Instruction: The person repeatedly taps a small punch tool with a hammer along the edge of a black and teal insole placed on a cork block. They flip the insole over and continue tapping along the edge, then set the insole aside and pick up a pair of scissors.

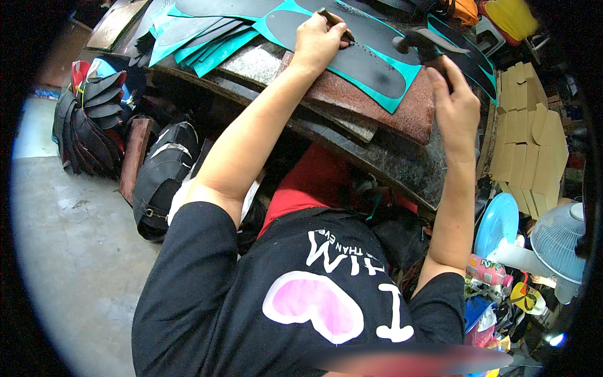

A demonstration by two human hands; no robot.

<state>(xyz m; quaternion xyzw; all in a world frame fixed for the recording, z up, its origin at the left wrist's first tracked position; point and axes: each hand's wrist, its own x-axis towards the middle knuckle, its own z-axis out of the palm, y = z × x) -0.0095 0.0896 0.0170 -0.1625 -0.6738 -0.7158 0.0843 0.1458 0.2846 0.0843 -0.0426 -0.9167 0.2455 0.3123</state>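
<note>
Left hand (317, 39) fingers clamped on punch tool (333, 19), tip on black sole piece (370, 66) on worktop (402, 119). Right hand (455, 103) fingers wrapped round hammer (424, 45). Few holes punched, looks like most of row left.

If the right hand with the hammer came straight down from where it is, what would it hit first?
Probably the black sole piece on the teal sheet, beside the punch in the left hand. The right hand holds the hammer above it; depth is hard to judge.
</note>
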